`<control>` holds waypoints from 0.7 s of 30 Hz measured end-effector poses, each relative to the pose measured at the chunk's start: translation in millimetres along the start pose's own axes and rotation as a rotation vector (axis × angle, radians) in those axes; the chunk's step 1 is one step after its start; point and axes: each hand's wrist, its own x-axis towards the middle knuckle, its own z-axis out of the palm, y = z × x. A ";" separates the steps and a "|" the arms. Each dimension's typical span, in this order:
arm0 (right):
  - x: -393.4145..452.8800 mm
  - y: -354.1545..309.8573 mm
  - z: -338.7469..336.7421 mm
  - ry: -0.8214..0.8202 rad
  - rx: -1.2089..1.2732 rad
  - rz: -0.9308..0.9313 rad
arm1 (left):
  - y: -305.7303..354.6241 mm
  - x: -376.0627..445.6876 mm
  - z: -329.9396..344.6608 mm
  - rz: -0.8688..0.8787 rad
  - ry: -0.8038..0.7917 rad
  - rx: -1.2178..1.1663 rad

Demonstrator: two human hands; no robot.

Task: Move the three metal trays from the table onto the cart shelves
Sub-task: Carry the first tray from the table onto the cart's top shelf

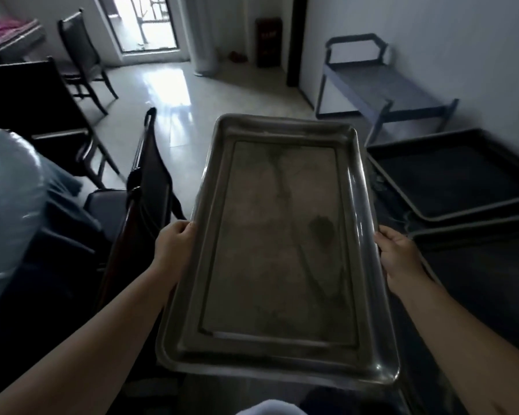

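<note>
Metal tray [277,235] held level, fingers [182,227] clamping both long edges.

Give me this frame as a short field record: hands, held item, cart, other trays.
left hand: gripping left long edge of the metal tray
right hand: gripping right long edge of the same tray
tray state: lifted, empty, long axis pointing away from the person
cart: blue-grey, by the far right wall, top shelf bare
dark trays: two, low on the right, beside the held tray
chairs: dark, on the left
</note>
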 end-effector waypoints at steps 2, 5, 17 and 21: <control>19.5 -2.7 19.3 -0.015 -0.002 0.002 | -3.6 18.4 -5.0 -0.009 0.016 -0.012; 55.2 -8.4 45.4 -0.040 0.011 0.018 | -7.2 51.3 -1.2 -0.034 0.049 -0.010; 248.5 -84.2 128.9 -0.153 -0.085 -0.018 | 38.8 216.8 61.8 -0.119 0.115 -0.025; 303.7 -115.2 158.2 -0.190 -0.094 -0.041 | 57.2 276.6 75.8 -0.132 0.132 -0.043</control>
